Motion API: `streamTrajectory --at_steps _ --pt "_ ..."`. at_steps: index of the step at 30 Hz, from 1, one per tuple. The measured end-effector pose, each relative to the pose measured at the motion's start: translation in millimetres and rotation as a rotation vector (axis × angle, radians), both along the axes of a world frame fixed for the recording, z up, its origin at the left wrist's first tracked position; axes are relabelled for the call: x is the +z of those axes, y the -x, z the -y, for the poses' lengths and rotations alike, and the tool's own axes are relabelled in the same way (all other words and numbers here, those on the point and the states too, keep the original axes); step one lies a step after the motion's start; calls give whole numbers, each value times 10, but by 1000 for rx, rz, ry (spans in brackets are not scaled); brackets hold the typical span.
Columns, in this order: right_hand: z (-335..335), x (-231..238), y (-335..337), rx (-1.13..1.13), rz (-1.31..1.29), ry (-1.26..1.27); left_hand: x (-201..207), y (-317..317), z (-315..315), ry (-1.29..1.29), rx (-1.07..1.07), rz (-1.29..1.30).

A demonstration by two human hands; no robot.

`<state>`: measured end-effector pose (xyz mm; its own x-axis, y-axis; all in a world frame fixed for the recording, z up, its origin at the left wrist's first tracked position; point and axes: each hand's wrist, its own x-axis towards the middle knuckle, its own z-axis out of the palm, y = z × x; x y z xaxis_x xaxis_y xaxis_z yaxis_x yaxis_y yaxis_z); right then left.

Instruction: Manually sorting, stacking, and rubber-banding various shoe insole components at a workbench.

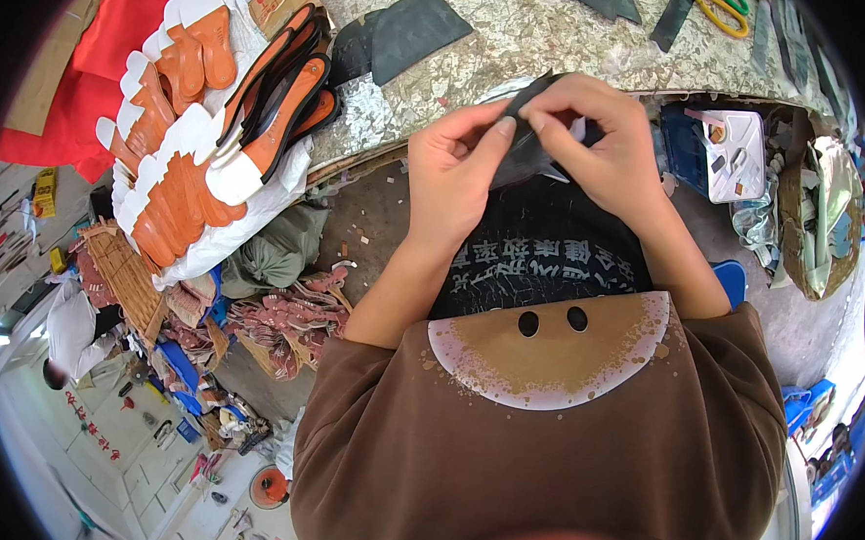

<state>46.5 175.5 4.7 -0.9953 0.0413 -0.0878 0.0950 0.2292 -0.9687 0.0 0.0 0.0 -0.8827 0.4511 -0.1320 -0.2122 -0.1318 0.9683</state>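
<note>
Just past the bench's near edge, a thin black leather-like piece (523, 164) is pinched between my two hands. My left hand (450, 168) grips its left side, thumb pressed against the fingers. On the other side my right hand (601, 132) has thumb and forefinger closed on the upper edge, close to the left thumb. The piece hangs partly folded below my fingers, and its lower part is hard to tell from my black apron (551, 242). Flat black pieces with rounded ends (420, 40) lie on the bench beyond my left hand.
Orange-brown insoles with white ends (182, 203) lie on white cloth at the left, beside black-edged ones (289, 116). The worn bench (552, 42) holds scissors (725, 13) at far right. A white tray (737, 159) sits right; another person (82, 335) is far left.
</note>
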Motion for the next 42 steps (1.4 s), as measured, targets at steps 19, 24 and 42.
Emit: streamTrajectory --at_steps 19,24,42 --pt "-39 -243 240 -300 -119 445 8 122 26 -235 67 332" --pt "-101 -128 226 -210 -63 450 55 95 -1 -93 77 74" --pt "-64 74 150 -47 -13 61 150 135 -75 557 -14 -788"
